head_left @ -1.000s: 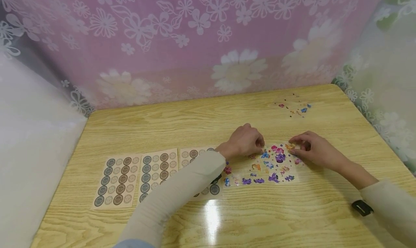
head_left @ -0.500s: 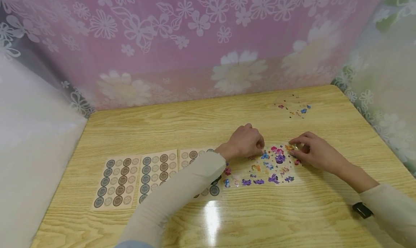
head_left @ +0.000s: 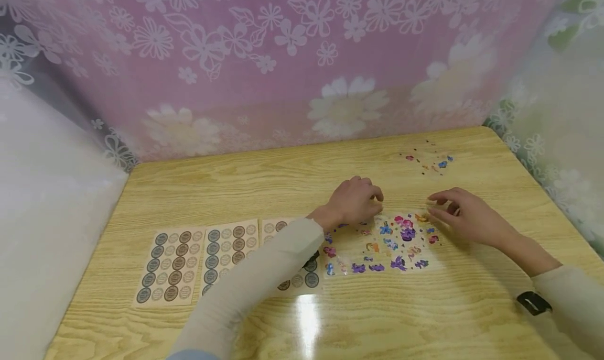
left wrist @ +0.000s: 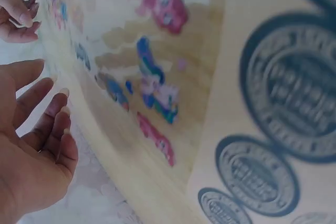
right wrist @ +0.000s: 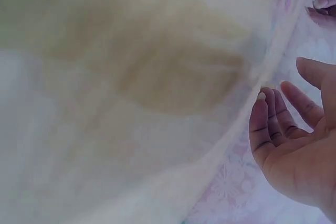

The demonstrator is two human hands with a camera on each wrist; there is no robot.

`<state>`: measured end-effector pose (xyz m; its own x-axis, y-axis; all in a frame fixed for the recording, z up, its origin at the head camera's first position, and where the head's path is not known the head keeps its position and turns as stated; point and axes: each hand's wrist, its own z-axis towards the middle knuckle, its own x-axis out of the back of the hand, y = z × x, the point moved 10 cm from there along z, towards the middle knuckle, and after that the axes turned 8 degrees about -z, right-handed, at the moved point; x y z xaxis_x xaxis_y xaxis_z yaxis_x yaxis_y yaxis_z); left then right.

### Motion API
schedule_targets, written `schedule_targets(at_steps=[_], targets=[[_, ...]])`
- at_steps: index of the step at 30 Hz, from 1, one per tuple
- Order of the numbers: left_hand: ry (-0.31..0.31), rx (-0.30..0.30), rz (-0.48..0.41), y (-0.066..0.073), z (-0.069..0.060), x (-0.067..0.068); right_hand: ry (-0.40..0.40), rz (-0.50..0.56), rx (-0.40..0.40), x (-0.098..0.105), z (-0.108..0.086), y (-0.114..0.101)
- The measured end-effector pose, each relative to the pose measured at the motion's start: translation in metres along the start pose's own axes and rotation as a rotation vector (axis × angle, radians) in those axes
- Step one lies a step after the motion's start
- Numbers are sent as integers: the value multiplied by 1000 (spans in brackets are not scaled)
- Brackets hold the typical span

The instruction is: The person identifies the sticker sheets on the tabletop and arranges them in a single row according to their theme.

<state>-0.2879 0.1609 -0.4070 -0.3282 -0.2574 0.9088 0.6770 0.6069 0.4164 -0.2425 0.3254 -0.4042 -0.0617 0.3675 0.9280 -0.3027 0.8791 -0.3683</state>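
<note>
A clear sheet of colourful pony stickers [head_left: 398, 263] lies flat on the wooden table, right of the centre. My left hand [head_left: 355, 200] is over its far left edge, the fingers loosely bent. In the left wrist view, nothing shows between the left hand's [left wrist: 37, 140] thumb and fingers. At the sheet's far right corner is my right hand [head_left: 472, 218], close to an orange sticker [head_left: 421, 218]. The right wrist view shows the right hand [right wrist: 299, 145] with thumb and fingertips apart and nothing held.
Paper sheets of round brown and grey labels [head_left: 172, 265] lie in a row on the left, the rightmost partly under the left forearm. Several small loose stickers [head_left: 442, 164] are scattered near the table's far right corner. A floral curtain [head_left: 264, 72] hangs behind the table.
The right hand has let go of the sheet's far right corner and drawn back slightly to the right. The left hand's fingers have loosened and lifted from the sheet's far edge.
</note>
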Motion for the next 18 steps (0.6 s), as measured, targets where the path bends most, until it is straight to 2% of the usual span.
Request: schedule_targets(at_steps=[6,10,18], targets=[[16,80,-290,-16,5,5,15,5,-52,21,16,19],[48,117,-477,-23,14,6,24,21,-72,31,29,33],[113,168,-724,-32,32,7,18,50,-120,39,52,62]])
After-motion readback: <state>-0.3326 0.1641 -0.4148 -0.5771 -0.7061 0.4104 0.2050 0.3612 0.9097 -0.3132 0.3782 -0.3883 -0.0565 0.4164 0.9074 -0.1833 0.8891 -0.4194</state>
